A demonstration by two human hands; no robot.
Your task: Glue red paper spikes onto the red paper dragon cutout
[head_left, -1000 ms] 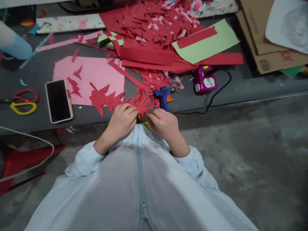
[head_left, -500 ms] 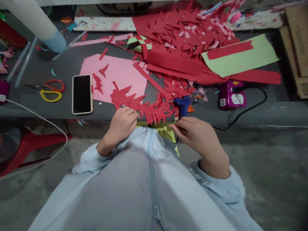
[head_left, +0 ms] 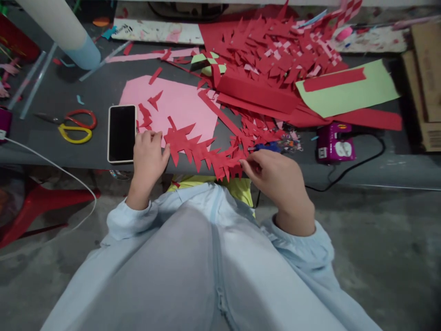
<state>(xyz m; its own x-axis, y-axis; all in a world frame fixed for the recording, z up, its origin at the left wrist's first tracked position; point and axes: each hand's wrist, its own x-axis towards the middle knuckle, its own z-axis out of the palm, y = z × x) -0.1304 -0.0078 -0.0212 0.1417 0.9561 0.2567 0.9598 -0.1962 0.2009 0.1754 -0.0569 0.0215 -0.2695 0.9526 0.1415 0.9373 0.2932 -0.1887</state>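
Note:
A jagged red paper cut-out (head_left: pixel 201 151) lies along the near edge of the dark table (head_left: pixel 86 92). My left hand (head_left: pixel 148 158) rests beside a black phone (head_left: pixel 121 133), fingers bent, touching the left end of the cut-out on the pink sheet (head_left: pixel 179 103). My right hand (head_left: pixel 274 177) pinches the right end of the red cut-out with thumb and fingers. A blue glue gun (head_left: pixel 268 147) lies just beyond that hand, mostly hidden. Yellow-green paper (head_left: pixel 237 188) shows at my lap.
Red and yellow scissors (head_left: pixel 74 126) lie left of the phone. A big heap of red paper pieces (head_left: pixel 272 50) and a light green sheet (head_left: pixel 358 89) fill the back. A purple device (head_left: pixel 336 142) with a black cable sits at the right. A pale tube (head_left: pixel 65 32) stands back left.
My left hand moved left and up from my chest to the table beside the phone. My right hand rose to the red cut-out's right end. The view shifted slightly.

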